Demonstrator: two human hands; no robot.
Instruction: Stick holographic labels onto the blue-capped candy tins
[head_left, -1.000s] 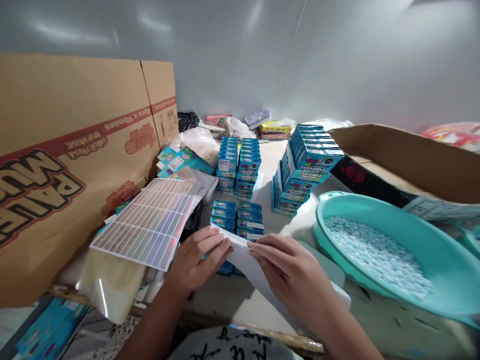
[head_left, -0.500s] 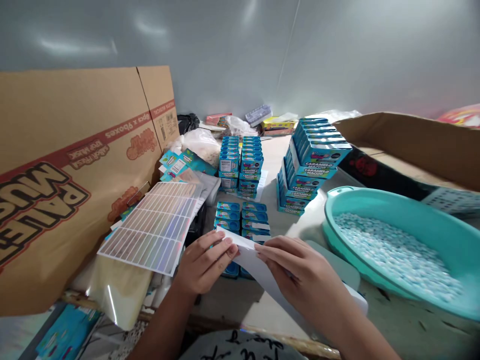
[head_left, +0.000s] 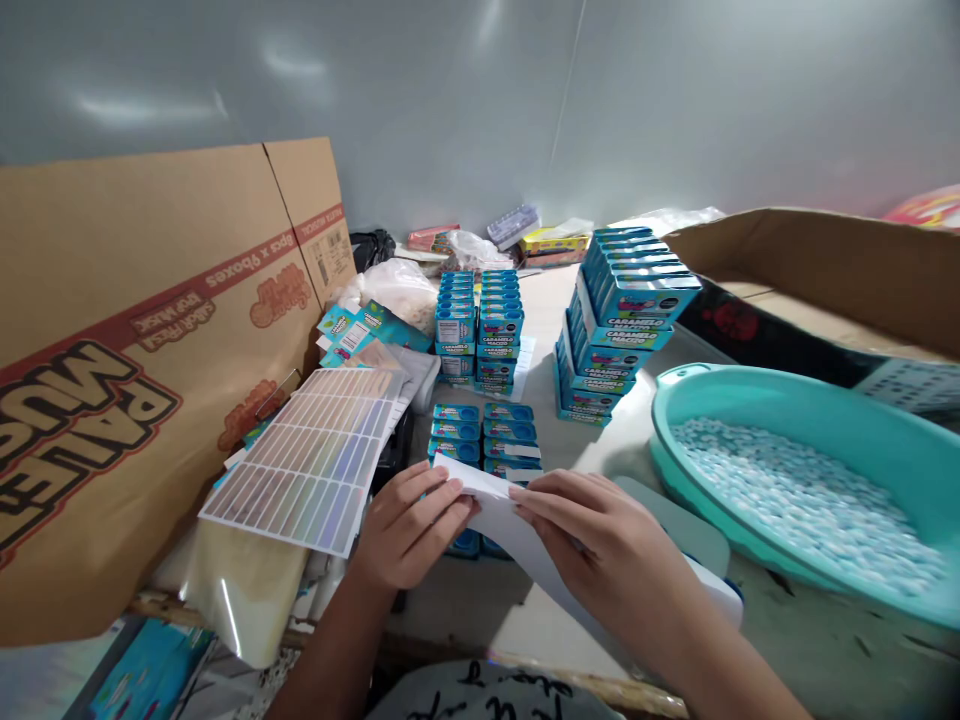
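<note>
Between my two hands is a strip of white paper (head_left: 525,535), its upper edge bent over. My left hand (head_left: 412,525) pinches the strip's left end with closed fingers. My right hand (head_left: 592,530) grips it farther right, fingers pressed together, and the paper hangs down beneath that hand. Just beyond the fingers, two rows of small blue candy boxes (head_left: 455,430) lie on the table; white strips show on a couple of the right-hand ones. Part of these rows is hidden behind my hands and the paper.
A sticker sheet (head_left: 307,455) lies left, beside a large cardboard box (head_left: 172,250). Stacked blue boxes (head_left: 499,330) stand behind, with a taller stack (head_left: 622,320) to their right. A turquoise tub (head_left: 825,390) of pale blue candies is at right, near a cardboard flap (head_left: 825,265).
The view has shifted slightly. Both hands keep hold of the white paper strip in nearly the same position.
</note>
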